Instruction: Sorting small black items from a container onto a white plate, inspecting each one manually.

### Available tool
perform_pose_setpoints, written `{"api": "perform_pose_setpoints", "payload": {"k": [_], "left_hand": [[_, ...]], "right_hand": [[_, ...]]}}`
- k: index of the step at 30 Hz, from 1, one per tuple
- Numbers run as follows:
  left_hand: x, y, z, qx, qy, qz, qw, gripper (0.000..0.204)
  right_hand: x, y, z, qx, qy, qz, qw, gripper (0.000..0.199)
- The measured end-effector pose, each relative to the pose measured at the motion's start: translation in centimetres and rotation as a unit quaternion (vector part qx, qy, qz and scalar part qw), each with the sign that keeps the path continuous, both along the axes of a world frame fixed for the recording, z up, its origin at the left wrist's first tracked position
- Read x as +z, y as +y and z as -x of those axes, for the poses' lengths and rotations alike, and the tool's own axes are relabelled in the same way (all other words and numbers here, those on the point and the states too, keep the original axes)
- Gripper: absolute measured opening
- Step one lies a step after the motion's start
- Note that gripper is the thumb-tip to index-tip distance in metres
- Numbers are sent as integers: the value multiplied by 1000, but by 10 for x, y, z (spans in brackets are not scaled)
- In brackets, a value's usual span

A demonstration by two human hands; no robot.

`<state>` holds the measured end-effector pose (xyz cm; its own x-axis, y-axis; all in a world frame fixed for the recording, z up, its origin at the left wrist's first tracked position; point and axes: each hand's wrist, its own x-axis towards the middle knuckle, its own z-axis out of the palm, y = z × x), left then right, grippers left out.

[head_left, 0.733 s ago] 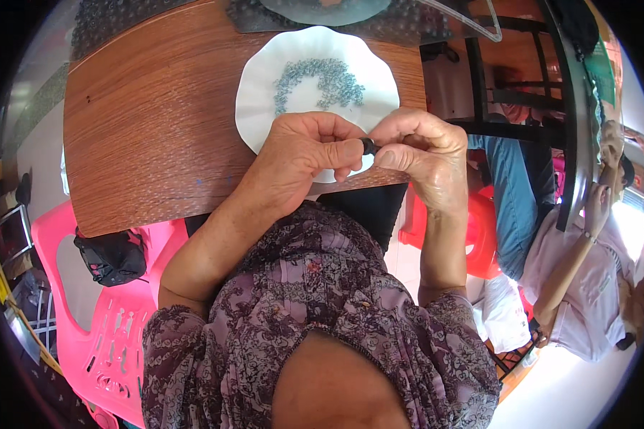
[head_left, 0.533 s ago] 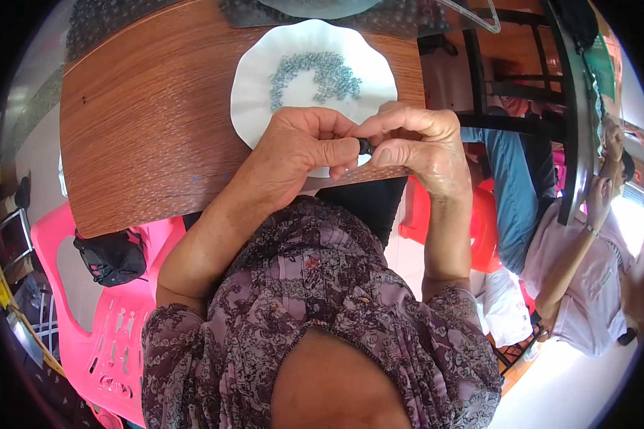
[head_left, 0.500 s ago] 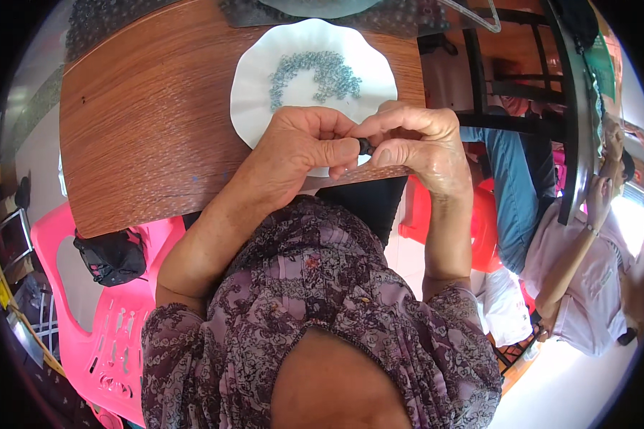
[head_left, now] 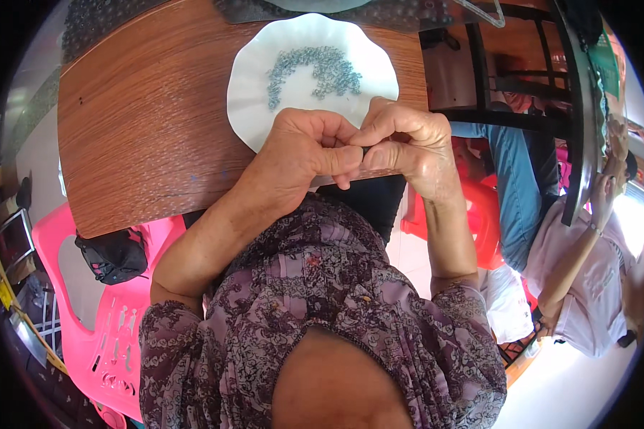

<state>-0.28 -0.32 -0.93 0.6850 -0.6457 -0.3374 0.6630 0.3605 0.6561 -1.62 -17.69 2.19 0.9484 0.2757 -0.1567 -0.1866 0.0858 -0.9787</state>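
Observation:
My left hand (head_left: pixel 309 149) and my right hand (head_left: pixel 412 149) meet fingertip to fingertip over the table's front edge. Between their thumbs and forefingers is a small dark piece (head_left: pixel 366 150), mostly covered by the fingers, so its kind does not show. Both hands are closed in a pinch on it. Just beyond them lies a white plate (head_left: pixel 247 86) with a wavy rim. Many small, clear bluish-grey beads (head_left: pixel 334 70) are spread over its middle in a curved band.
The plate stands on a brown wood-grain table (head_left: pixel 139 121). A pink plastic chair (head_left: pixel 96 322) with a black bag (head_left: pixel 114 254) is at the left. To the right are a red stool (head_left: pixel 483 222), a dark metal frame (head_left: pixel 508 118) and another person in blue trousers (head_left: pixel 511 200).
My fingers have closed further around the small dark piece, and less of it shows. My right hand has shifted slightly to the left. The beads look unchanged.

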Motion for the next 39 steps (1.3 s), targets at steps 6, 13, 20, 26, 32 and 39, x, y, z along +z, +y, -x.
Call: {"api": "perform_pose_setpoints", "payload": {"k": [6, 13, 20, 26, 32, 39], "left_hand": [[10, 3, -3, -25, -5, -19, 999, 16], [27, 3, -1, -31, -1, -27, 999, 19], [28, -4, 5, 12, -16, -27, 999, 15], [27, 3, 4, -2, 8, -35, 999, 15], [28, 22, 5, -13, 1, -5, 1000, 17], [83, 82, -32, 207, -292, -309, 881, 20]], "right_hand": [[-12, -8, -1, 4, -35, -40, 999, 22], [-21, -15, -4, 31, -43, -132, 990, 27], [-25, -10, -1, 17, -70, -167, 983, 26], [-21, -5, -2, 15, -95, -152, 984, 25], [-8, 9, 2, 21, -69, -64, 995, 25], [5, 17, -8, -67, -42, 127, 989, 21]]}}
